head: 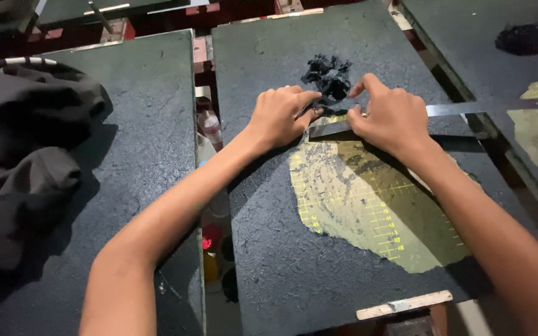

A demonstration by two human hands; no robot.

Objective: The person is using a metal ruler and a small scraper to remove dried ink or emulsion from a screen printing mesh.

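A: Scraper blade (337,127), flat metal strip, lies across the middle board (281,261), just above the bared yellow patch (368,205). Both hands on it?

B: Both. Left hand (279,115) sits at the blade's left end, fingers curled down, thumb and forefinger pinched at the metal's edge. Right hand (390,115) presses on the blade from above, fingers bent, forefinger raised toward the black scrapings (327,76). Neither hand is spread flat; both are closed round or against the strip.

A: Long strip running off to the right, same piece?

B: Cannot tell. A grey metal bar (487,107) runs from behind the right hand toward the neighbouring board (468,43); the hand hides any join.

A: Scrapings?

B: Small crumpled black heap, just beyond the fingertips, touching or nearly touching the blade's far side. A second dark clump (520,38) sits on the right-hand board, well apart.

A: The patch?

B: Pale yellow with a fine grid showing, ragged edge, ringed by dark rough coating. It begins right under the blade and spreads toward the near edge, partly shaded by the right forearm.

A: Surroundings?

B: Left board (151,124) carries a heap of dark cloth (26,149). In the gap between the boards, a small bottle (210,127) and some red and yellow containers (211,249) lower down. A pale wooden slat (404,305) at the middle board's near edge
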